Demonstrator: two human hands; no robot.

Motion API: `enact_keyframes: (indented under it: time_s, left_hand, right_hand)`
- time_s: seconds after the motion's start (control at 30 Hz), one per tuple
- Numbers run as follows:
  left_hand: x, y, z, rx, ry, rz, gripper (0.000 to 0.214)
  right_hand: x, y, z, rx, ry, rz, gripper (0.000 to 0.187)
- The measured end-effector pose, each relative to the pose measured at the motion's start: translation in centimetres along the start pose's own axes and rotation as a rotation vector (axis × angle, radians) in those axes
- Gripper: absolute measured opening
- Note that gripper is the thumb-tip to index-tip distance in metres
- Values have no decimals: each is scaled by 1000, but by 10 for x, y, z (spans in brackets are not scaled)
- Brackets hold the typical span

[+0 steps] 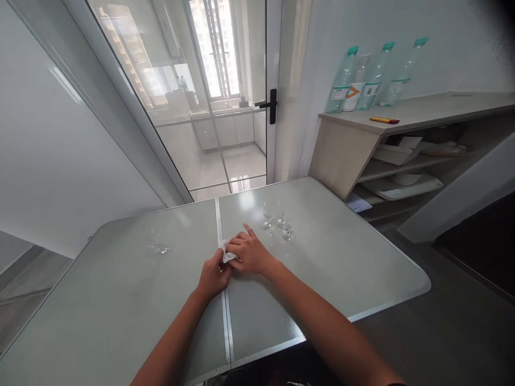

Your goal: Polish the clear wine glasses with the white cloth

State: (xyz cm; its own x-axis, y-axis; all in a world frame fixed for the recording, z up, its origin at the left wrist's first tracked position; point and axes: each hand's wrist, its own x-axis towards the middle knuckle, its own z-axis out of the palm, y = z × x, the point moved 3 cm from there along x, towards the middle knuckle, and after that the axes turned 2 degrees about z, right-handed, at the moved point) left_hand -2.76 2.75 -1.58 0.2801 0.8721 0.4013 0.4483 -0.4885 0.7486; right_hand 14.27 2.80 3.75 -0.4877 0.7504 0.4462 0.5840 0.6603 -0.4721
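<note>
Both hands meet above the table's middle seam. My right hand [248,252] is closed on a crumpled white cloth [229,253], its index finger raised. Pressed against it from the left, my left hand [213,276] is closed around a small clear glass [221,269]; only a glint of it shows between the fingers, and the rest is hidden. Beyond my right hand, three small stemmed glasses stand close together: one glass [269,225], another glass [282,221] and a nearer glass [288,235]. Off to the left, a further clear glass [161,249] appears to lie on its side.
The pale table [354,268] has metal edging. Behind it is a glazed door [225,150] with a black handle [273,106]. At right, a shelf unit [341,150] carries several bottles [368,88] and a yellow-and-red packet [384,120], with trays [402,187] below.
</note>
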Motion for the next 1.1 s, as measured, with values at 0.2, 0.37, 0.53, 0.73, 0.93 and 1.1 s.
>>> enact_keyframes:
  time_s: [0.2, 0.37, 0.53, 0.73, 0.93, 1.1]
  left_hand:
    - [-4, 11, 3, -64, -82, 38, 31]
    - [4, 16, 5, -436, 66, -151, 32]
    - [8, 16, 11, -663, 155, -192, 41]
    - [4, 8, 8, -616, 291, -295, 34]
    - [0, 4, 5, -568, 377, -362, 44]
    - [0, 8, 14, -812, 237, -367, 60]
  right_hand:
    - [-1, 31, 0, 962, -25, 466, 13]
    - [4, 29, 14, 1625, 291, 596, 16]
    - [3, 9, 41, 1670, 541, 537, 17]
    - [-3, -11, 45, 1328, 258, 411, 25]
    - [0, -13, 45, 996, 144, 317, 30]
    - [0, -13, 43, 869, 179, 337, 32]
